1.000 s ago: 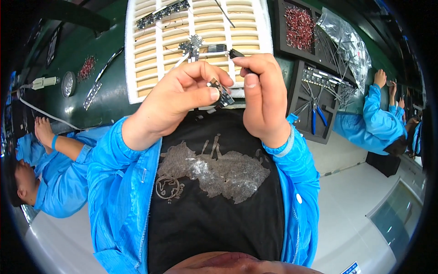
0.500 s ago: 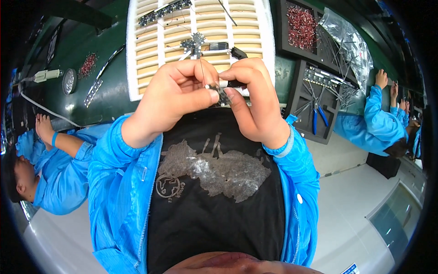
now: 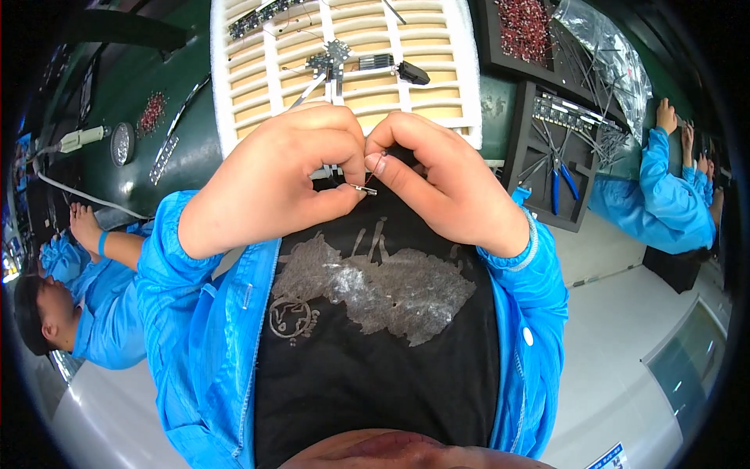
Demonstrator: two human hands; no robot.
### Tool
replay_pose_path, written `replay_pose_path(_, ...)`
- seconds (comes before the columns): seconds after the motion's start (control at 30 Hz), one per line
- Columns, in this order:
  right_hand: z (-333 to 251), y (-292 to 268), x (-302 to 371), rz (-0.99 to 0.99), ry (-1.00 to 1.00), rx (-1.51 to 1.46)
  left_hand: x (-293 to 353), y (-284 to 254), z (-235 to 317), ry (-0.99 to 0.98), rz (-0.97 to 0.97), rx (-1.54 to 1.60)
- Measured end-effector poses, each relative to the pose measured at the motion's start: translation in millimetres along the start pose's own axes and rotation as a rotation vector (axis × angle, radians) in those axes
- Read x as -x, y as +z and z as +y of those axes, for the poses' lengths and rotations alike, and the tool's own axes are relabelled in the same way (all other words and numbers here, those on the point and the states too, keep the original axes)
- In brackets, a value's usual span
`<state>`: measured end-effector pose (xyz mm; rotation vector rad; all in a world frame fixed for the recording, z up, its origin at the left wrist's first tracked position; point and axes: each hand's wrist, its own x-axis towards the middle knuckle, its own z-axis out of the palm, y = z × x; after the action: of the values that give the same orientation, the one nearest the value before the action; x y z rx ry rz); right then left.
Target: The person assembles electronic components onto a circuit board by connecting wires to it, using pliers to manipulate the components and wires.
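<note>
Both my hands are raised in front of my chest, close together at the near edge of a slatted tray. My left hand (image 3: 285, 172) is closed in a pinch on a small circuit board (image 3: 366, 189), which shows almost edge-on past the thumb; the rest of it is hidden by the fingers. Beside it, my right hand (image 3: 449, 184) is pinched on a thin red wire (image 3: 373, 173) with a small dark end at the fingertips. The wire runs down toward the board; where it joins is too small to make out.
On the white-framed slatted tray (image 3: 471, 117) lie circuit boards (image 3: 332, 56) and a black part (image 3: 413, 73). To the right, dark trays hold red components (image 3: 523, 31) and blue-handled pliers (image 3: 556, 184). A round dish (image 3: 122, 144) stands at left. Co-workers sit on both sides.
The small board has turned from flat to nearly edge-on. My right fingers have moved off it to the wire. The black part on the tray has come into fuller view.
</note>
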<state>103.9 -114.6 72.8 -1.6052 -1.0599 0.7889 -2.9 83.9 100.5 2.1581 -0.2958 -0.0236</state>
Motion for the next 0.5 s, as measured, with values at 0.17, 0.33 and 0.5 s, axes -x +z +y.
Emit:
replay_pose_path(0.17,9,2,-2,0.061,-0.121,0.043,1,1,-2,-0.058,0.028,0.034)
replay_pose_path(0.33,15,7,1,0.272,-0.083,-0.145,11,8,-12,-0.241,0.213,0.426)
replay_pose_path(0.5,11,7,2,0.348,-0.079,-0.253,6,23,-14,-0.154,0.393,0.755)
